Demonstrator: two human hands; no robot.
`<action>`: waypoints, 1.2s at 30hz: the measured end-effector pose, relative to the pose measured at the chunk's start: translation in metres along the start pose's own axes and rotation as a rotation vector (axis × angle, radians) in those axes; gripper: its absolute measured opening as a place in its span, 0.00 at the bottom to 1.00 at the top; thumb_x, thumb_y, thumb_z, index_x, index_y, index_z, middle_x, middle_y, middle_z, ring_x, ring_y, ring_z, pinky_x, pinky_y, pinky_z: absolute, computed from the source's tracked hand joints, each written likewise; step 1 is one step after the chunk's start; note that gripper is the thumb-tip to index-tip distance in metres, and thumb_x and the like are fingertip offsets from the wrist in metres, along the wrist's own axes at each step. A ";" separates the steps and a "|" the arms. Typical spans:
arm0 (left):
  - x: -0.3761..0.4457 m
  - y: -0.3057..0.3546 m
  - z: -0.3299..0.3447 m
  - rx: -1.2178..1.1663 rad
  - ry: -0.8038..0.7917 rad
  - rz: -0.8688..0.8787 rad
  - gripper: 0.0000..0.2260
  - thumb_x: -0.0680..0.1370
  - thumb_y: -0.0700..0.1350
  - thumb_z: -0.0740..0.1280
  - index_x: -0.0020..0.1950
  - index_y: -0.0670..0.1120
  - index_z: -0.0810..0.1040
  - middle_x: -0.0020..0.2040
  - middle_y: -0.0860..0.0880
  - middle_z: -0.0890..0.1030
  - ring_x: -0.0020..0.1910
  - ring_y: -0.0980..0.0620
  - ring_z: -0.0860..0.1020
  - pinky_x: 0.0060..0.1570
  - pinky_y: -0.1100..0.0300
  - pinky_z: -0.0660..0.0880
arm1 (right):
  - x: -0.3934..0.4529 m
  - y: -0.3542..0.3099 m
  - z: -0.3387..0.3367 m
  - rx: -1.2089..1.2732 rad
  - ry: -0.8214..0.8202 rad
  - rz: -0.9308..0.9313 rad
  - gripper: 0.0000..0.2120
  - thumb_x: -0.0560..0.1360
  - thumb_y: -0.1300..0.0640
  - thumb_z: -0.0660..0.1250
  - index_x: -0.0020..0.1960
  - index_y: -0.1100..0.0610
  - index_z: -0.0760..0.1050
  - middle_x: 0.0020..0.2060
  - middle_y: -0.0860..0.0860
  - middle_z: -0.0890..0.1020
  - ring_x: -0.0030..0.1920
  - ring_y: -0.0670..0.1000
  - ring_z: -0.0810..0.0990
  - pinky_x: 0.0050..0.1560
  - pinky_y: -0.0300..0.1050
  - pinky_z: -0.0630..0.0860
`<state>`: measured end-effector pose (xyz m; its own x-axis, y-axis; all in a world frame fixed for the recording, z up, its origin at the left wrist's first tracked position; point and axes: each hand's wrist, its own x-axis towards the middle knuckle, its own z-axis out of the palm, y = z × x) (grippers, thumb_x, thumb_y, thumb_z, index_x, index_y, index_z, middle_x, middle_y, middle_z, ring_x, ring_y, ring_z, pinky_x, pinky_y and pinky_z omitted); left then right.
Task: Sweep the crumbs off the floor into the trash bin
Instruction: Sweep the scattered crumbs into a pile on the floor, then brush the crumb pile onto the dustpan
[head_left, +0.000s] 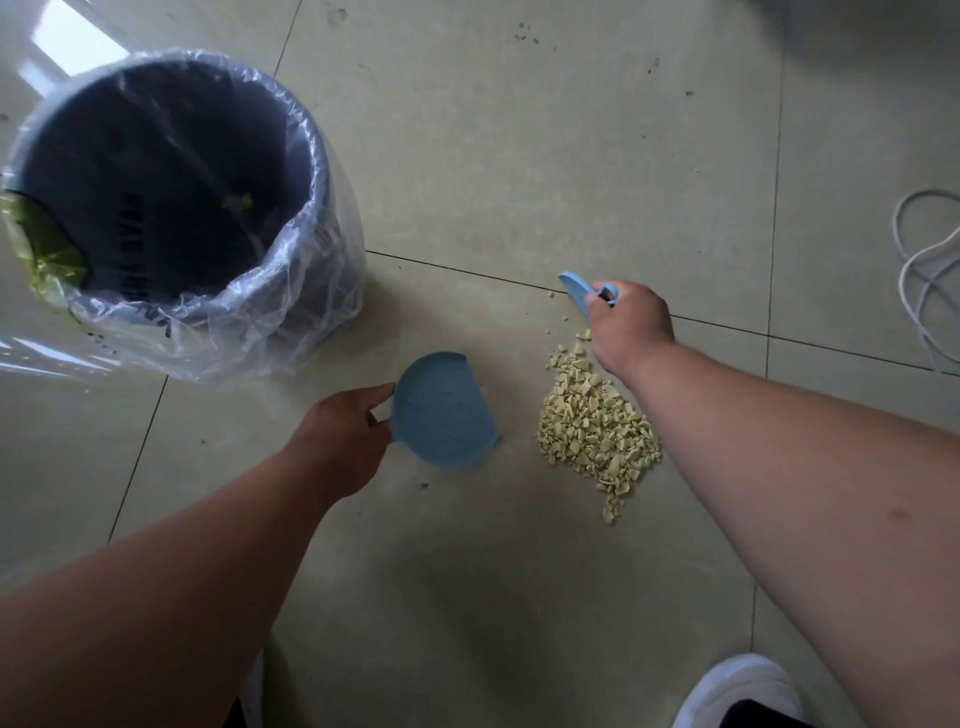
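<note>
A pile of pale yellow crumbs (592, 426) lies on the beige tiled floor, with a few strays beyond it. My left hand (343, 431) grips the handle of a small blue dustpan (441, 410) resting on the floor left of the pile. My right hand (628, 327) is closed on a small blue brush (576, 291) at the far end of the pile; its bristles are hidden. The dark trash bin (171, 182) with a clear plastic liner stands at the upper left, apart from the dustpan.
A white cord (930, 280) lies looped on the floor at the right edge. My white shoe (737, 691) shows at the bottom right. Dark specks dot the tiles at the top.
</note>
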<state>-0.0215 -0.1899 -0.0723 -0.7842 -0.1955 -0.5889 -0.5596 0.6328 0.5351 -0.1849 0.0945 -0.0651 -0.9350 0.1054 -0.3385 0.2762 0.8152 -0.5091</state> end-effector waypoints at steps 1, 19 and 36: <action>0.000 0.000 0.000 -0.004 -0.001 -0.003 0.24 0.79 0.51 0.72 0.76 0.60 0.74 0.28 0.54 0.75 0.28 0.57 0.73 0.29 0.65 0.67 | -0.001 0.000 0.001 -0.022 -0.029 -0.037 0.13 0.81 0.53 0.62 0.57 0.57 0.82 0.50 0.59 0.85 0.50 0.61 0.82 0.52 0.51 0.80; -0.015 0.004 0.002 0.030 -0.009 -0.011 0.25 0.78 0.50 0.73 0.76 0.56 0.75 0.35 0.56 0.77 0.35 0.58 0.74 0.42 0.61 0.70 | -0.054 0.042 -0.019 -0.152 -0.342 -0.232 0.10 0.81 0.52 0.69 0.60 0.48 0.84 0.49 0.50 0.86 0.46 0.51 0.82 0.44 0.43 0.76; 0.002 0.015 0.015 0.165 -0.031 0.028 0.22 0.77 0.52 0.73 0.71 0.60 0.79 0.60 0.44 0.85 0.58 0.44 0.82 0.51 0.58 0.76 | -0.068 0.067 -0.010 -0.098 -0.090 -0.106 0.11 0.81 0.54 0.65 0.60 0.51 0.83 0.45 0.54 0.85 0.46 0.57 0.82 0.46 0.47 0.77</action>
<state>-0.0272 -0.1698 -0.0749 -0.7887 -0.1542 -0.5951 -0.4840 0.7526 0.4465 -0.1049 0.1470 -0.0682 -0.9331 -0.0320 -0.3583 0.1498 0.8710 -0.4679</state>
